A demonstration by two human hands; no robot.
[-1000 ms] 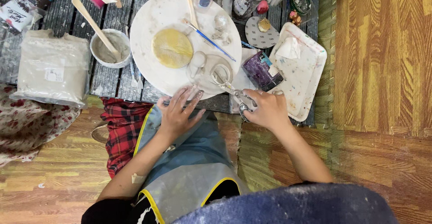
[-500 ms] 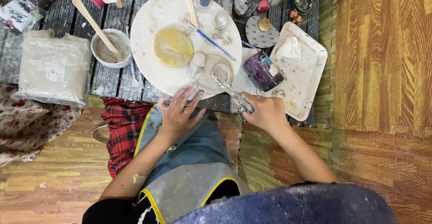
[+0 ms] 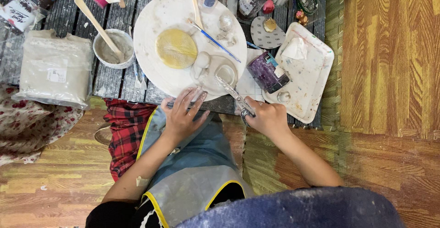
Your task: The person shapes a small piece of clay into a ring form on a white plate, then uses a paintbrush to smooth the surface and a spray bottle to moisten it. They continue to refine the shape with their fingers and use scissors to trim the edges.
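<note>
Far left: clay bag [image 3: 54, 72] flat on the dark slatted table [image 3: 112, 79], paint bottle [image 3: 30, 1] above it. Next along, small bowl [image 3: 113, 49] of grey slip with a wooden stick [image 3: 97, 25] leaning in it.

Centre: big white round board [image 3: 160, 17] on the table. On it, a yellow disc [image 3: 176, 48], a small clay figure [image 3: 200, 65], a flat clay piece [image 3: 223, 72], a blue-handled brush [image 3: 219, 41] lying slantwise, a wooden tool [image 3: 195, 3] pointing up.

Left hand [image 3: 183, 116] at the near rim of the board, fingers spread apart and flat, tips touching the board edge just below the clay figure; gripping nothing. Below it, grey-blue apron [image 3: 192, 164] with yellow trim, red plaid cloth [image 3: 126, 132] to its left.

Right hand [image 3: 268, 118] just right of the left one, curled closed around the handle of scissors [image 3: 236, 95]. Blades slanting up and left, tip reaching the flat clay piece on the board's near right part. Whether blades touch or cut the clay: cannot tell.

Further right: purple jar [image 3: 268, 72] tilted on its side, beside a white rectangular tray [image 3: 311, 79] smeared with paint, a crumpled tissue [image 3: 294, 49] on it. Above, a round grey pad [image 3: 268, 32]. Far right: wooden floor [image 3: 389, 58].
</note>
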